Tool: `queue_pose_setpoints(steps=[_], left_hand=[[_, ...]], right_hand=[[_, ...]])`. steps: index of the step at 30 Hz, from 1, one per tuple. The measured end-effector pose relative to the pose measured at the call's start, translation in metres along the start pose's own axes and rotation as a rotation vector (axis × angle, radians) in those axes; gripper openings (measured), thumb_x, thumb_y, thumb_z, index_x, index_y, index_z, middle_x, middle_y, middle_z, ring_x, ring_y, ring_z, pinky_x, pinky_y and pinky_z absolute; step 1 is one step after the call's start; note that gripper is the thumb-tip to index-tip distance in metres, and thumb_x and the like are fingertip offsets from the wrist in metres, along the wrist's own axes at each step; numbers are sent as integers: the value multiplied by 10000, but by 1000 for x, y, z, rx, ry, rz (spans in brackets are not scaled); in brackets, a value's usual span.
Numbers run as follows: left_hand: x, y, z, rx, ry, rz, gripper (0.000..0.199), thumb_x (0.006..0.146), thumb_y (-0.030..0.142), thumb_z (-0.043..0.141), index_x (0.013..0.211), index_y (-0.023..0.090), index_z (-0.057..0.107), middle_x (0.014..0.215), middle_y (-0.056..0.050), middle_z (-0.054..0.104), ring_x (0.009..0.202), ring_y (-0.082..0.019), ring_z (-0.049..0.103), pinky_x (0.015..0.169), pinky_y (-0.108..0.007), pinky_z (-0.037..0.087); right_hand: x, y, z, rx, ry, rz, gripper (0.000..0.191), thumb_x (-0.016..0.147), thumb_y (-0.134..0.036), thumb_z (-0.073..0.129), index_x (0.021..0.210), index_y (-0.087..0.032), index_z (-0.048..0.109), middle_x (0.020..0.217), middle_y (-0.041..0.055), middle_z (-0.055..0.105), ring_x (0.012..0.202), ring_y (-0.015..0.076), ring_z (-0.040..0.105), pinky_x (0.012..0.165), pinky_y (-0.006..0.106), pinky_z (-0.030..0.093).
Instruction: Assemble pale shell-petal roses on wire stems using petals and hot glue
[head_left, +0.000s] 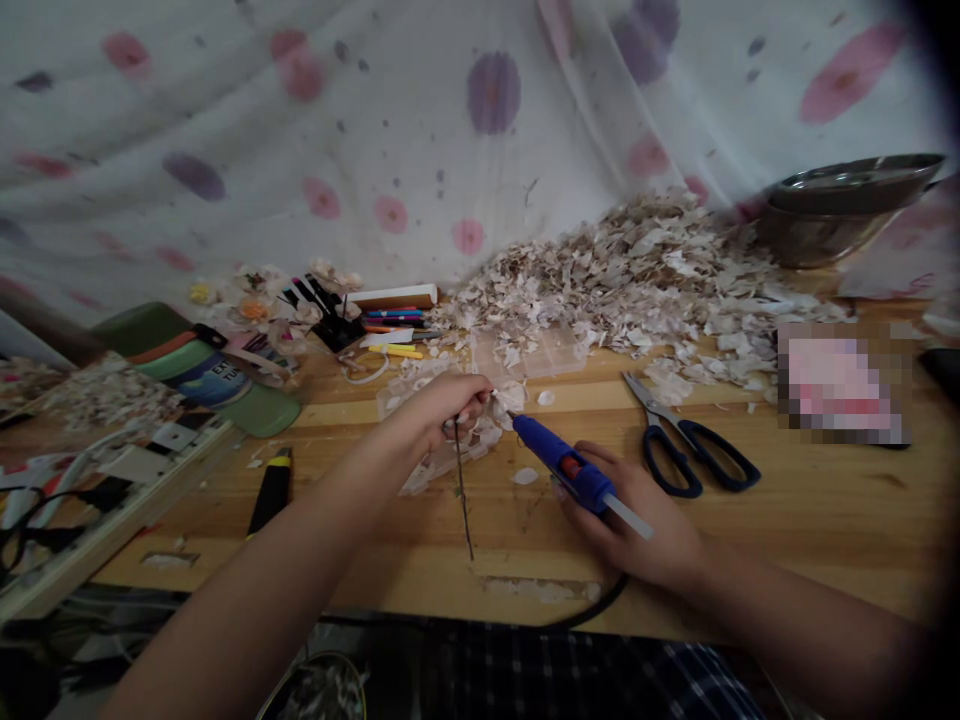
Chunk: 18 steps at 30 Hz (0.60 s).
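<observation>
While the left hand (439, 412) is pinching a stem (462, 490), the right hand (630, 525) is gripping a glue gun (559, 458); a petal heap (622, 275) is remaining upper right.

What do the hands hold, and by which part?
Left hand: a thin stem, near its top. Right hand: a blue glue gun, by its body.

A thin dark wire stem (463, 490) is gripped near its top in the left hand (442, 415), lower end pointing downward. Pale papery petals (496, 415) are clustered at its upper end, just beyond the fingers. A blue hot-glue gun (559, 460) is held in the right hand (626, 525), nozzle angled toward the petals, near them; a translucent glue stick (628, 516) protrudes from its rear.
</observation>
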<state>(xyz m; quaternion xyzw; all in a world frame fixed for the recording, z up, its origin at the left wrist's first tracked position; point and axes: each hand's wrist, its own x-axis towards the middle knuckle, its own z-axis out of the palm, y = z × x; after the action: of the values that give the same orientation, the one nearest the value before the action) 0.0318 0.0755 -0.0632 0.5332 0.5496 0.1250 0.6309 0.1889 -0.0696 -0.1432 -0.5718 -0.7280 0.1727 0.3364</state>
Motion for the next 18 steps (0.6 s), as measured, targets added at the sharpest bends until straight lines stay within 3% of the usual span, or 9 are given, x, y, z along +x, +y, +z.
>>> queue_pose_setpoints(steps=[6, 12, 15, 18], left_hand=[[-4, -2, -7, -122, -45, -16, 447, 909, 160, 373, 464, 184, 331, 269, 79, 251, 232, -22, 163, 297, -156, 88], [-11, -10, -25, -327, -81, -5, 460, 925, 157, 332, 467, 195, 347, 245, 73, 243, 207, -40, 150, 268, -166, 89], [-30, -23, -47, -478, -15, 97, 448, 941, 163, 276, 503, 200, 368, 243, 86, 218, 204, -45, 135, 262, -158, 128], [-70, -51, -74, -618, 125, 253, 468, 960, 231, 184, 517, 205, 330, 248, 94, 157, 214, -40, 77, 258, -130, 125]], right_hand=[[1, -2, 0, 51, 5, 20, 85, 848, -230, 470, 776, -193, 498, 829, 70, 601, 733, 202, 619, 686, 341, 518], [-2, -1, 1, 167, 141, -18, 127, 864, -271, 505, 746, -225, 502, 806, 45, 625, 744, 193, 639, 666, 301, 535], [-4, 2, 4, 260, 149, 100, 157, 865, -375, 525, 866, -223, 562, 862, 66, 667, 808, 234, 660, 700, 346, 556], [-4, 0, 9, 334, 95, 288, 335, 860, -495, 517, 1013, -207, 591, 860, 77, 685, 776, 250, 668, 655, 367, 569]])
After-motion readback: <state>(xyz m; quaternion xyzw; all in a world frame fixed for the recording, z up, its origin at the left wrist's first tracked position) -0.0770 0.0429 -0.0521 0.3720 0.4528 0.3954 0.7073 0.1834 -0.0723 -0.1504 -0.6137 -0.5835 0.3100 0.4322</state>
